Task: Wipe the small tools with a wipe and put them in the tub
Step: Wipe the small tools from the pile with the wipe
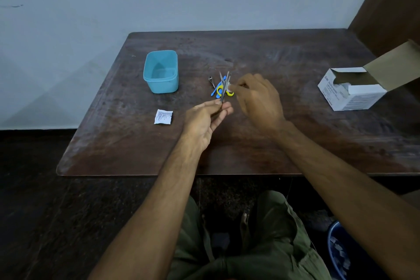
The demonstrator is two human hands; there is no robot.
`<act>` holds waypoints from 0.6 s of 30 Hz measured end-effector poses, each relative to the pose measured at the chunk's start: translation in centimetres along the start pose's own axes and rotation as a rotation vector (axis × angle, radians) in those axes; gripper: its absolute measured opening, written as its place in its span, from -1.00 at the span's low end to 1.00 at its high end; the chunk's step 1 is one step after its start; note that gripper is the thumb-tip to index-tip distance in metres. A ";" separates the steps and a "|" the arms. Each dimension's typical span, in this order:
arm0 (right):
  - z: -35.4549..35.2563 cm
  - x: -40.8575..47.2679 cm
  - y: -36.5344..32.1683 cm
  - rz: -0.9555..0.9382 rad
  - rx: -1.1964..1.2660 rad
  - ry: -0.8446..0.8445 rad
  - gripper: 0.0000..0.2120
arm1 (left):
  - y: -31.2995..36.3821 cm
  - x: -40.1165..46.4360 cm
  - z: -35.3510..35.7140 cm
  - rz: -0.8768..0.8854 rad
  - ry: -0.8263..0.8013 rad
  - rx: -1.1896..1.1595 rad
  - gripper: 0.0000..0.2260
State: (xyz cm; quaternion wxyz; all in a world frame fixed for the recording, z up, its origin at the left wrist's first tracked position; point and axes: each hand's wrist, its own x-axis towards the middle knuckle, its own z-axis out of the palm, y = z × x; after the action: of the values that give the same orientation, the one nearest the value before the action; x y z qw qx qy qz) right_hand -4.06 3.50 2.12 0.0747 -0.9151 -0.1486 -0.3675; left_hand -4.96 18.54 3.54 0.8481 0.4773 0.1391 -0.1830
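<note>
Open box [354, 91] right on bench [250, 143], packet [163, 116] left, tub [161, 71] beyond, left hand [204, 120] grip pinching tweezers [225, 88] tips pointing away, right hand [259, 98] grip pinching wipe [230, 87] on them

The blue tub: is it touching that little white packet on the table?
Apart. The head view shows the blue tub standing farther back, with bare table plainly visible between it and the white packet.

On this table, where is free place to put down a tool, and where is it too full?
Free: the wide bare wood between the hands and the white box, and the near strip along the table edge. Also behind the blue tub. Crowded: the middle, where the small tools lie by both hands, with the wipe packet close by.
</note>
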 end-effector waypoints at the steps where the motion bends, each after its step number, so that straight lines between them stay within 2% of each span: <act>1: 0.0 -0.2 0.1 -0.038 -0.037 0.005 -0.79 | 0.0 0.0 0.0 0.008 0.005 0.015 -0.88; 6: 0.0 -0.2 0.7 -0.122 -0.161 0.005 -0.78 | 0.0 -0.1 0.1 0.040 0.016 0.079 -0.89; 11: 0.0 -0.2 1.4 -0.131 -0.158 0.007 -0.75 | 0.1 -0.1 0.1 0.063 0.007 0.146 -0.89; 15: -0.2 -0.9 1.4 -0.278 -0.134 -0.021 -0.80 | -0.1 0.0 -0.3 0.070 0.019 0.168 -0.89; 18: -0.1 -0.2 2.3 -0.225 -0.169 -0.023 -0.78 | -0.2 -0.1 -0.3 0.073 0.006 0.184 -0.89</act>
State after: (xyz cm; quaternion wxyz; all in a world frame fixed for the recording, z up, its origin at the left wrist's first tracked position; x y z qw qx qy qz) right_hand -3.57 1.26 1.99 -0.0459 -0.8998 -0.2197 -0.3740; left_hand -5.19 18.69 3.27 0.8063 0.5586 0.1070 -0.1627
